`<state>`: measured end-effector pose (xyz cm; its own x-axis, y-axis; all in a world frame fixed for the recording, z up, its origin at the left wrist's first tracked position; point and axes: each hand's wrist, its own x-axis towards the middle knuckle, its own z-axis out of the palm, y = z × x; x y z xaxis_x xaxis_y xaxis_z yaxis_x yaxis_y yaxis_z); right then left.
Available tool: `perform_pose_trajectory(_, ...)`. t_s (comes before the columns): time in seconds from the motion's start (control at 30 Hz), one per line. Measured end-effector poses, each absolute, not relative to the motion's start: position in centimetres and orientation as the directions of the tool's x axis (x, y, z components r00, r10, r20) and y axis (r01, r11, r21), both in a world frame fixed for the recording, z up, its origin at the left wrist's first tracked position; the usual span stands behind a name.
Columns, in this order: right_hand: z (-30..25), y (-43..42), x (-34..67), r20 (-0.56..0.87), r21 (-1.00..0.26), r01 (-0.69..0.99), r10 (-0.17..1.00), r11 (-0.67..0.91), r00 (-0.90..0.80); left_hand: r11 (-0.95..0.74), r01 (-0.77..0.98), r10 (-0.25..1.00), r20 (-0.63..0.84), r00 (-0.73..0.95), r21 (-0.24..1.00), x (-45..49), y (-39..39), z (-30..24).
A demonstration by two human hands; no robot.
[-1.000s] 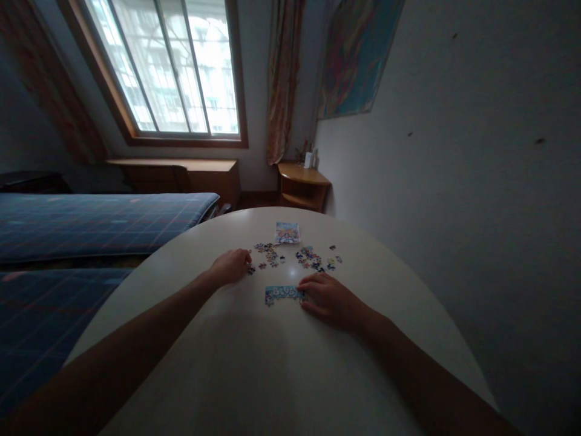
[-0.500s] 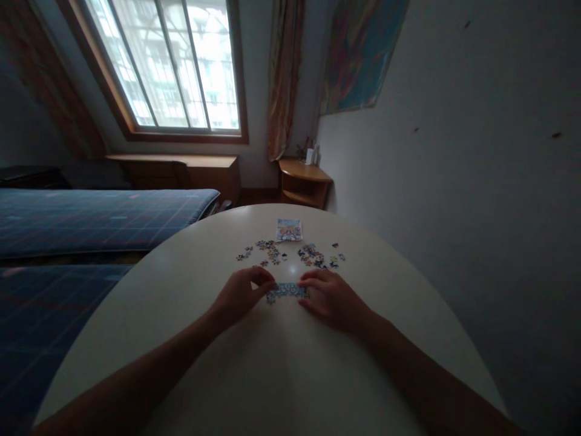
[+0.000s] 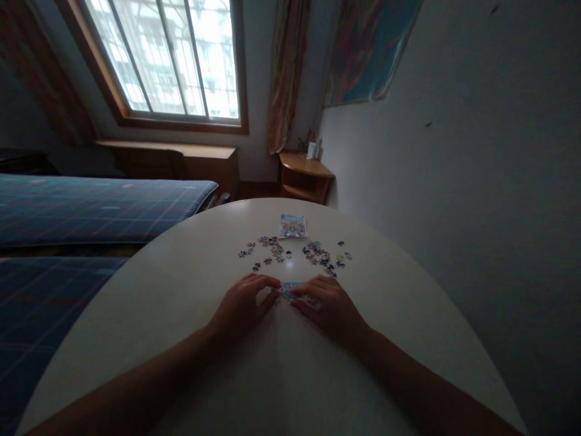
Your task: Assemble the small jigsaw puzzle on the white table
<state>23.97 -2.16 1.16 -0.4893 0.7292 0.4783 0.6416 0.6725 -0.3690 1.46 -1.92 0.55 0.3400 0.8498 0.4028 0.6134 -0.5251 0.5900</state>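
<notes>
A small joined section of jigsaw puzzle (image 3: 289,290), bluish and patterned, lies on the table between my hands. My left hand (image 3: 245,303) is curved at its left end, thumb and forefinger closed on the edge. My right hand (image 3: 333,307) holds the right part, its fingers lying over the pieces and hiding some of them. Beyond the hands are two loose groups of puzzle pieces, a left group (image 3: 272,247) and a right group (image 3: 316,253). A picture sheet (image 3: 293,226) with a colourful print lies behind them.
The round white table (image 3: 190,266) fills the foreground. A bed with a blue plaid mattress (image 3: 91,209) stands at the left. Behind are a wooden corner shelf (image 3: 306,165), a low desk (image 3: 209,154) and a window. A wall runs along the right.
Both hands have shifted on the puzzle section and now cover more of its ends. My right fingers reach further left over it. The camera view has tilted slightly down.
</notes>
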Motion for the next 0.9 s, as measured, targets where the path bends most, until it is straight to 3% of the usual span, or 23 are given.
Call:
perform_pose_trajectory(0.17, 1.0, -2.0, 24.4, 0.444, -0.366, 0.665, 0.751, 0.650, -0.489, -0.620, 0.640, 0.783, 0.409, 0.468, 0.454, 1.3, -1.4, -0.7)
perform_pose_trajectory(0.5, 1.4, -2.6, 24.2, 0.346, -0.377, 0.692, 0.787, 0.616, -0.511, -0.576, 0.632, 0.813, 0.285, 0.507, 0.519, 2.4, -1.9, 0.7)
perform_pose_trajectory(0.9, 1.4, -2.7, 23.9, 0.294, -0.395, 0.707, 0.810, 0.586, -0.508, -0.586, 0.623, 0.805, 0.282, 0.522, 0.518, 2.4, -1.9, 0.6)
